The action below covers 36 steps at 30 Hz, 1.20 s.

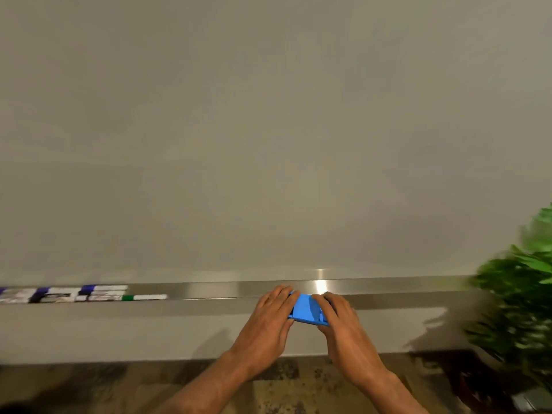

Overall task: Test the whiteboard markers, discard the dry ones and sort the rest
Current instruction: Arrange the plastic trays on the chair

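Observation:
A wide whiteboard (268, 130) fills most of the view, with a metal tray ledge (209, 289) along its bottom edge. Several whiteboard markers (68, 293) lie in a row on the ledge at the far left, blurred; one has a green cap (127, 298). My left hand (270, 315) and my right hand (339, 316) both hold a small blue plastic holder (306, 309) at the ledge's front edge, one hand on each end, fingers curled over it. What the blue holder contains is hidden.
A green leafy plant (519, 309) stands at the right edge, close to my right arm. Below the board runs a pale wall strip (119, 336), then a speckled stone floor (283, 383).

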Available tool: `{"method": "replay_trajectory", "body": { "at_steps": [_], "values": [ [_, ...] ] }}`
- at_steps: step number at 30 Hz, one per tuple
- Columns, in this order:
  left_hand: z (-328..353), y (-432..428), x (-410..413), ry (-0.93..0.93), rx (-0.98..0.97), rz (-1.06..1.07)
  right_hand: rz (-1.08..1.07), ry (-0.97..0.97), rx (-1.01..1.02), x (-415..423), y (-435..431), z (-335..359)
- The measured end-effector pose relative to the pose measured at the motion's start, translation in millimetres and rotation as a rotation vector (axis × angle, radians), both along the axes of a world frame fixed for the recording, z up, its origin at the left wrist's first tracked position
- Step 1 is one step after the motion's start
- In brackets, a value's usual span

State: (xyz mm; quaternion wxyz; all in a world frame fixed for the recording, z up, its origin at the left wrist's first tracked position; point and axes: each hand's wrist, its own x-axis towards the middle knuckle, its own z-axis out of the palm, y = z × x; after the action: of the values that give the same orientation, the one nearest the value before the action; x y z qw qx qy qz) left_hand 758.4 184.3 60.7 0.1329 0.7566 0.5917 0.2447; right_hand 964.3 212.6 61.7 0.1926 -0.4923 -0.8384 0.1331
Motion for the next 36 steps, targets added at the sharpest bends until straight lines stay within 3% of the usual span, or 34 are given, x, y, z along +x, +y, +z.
{"method": "replay_trajectory", "body": {
  "at_steps": [11, 18, 26, 36],
  "values": [
    [-22, -5, -48, -0.038, -0.004, 0.224, 0.264, -0.001, 0.078, -61, 48, -28],
    [-64, 17, -103, -0.041, 0.065, 0.272, 0.25, -0.021, 0.065, -122, 71, -60],
    [-108, 48, -160, -0.07, -0.055, 0.351, 0.175, -0.038, 0.013, -191, 102, -109],
    [-157, 60, -192, 0.006, -0.115, 0.277, 0.141, -0.067, -0.003, -234, 119, -150]
  ]
}}
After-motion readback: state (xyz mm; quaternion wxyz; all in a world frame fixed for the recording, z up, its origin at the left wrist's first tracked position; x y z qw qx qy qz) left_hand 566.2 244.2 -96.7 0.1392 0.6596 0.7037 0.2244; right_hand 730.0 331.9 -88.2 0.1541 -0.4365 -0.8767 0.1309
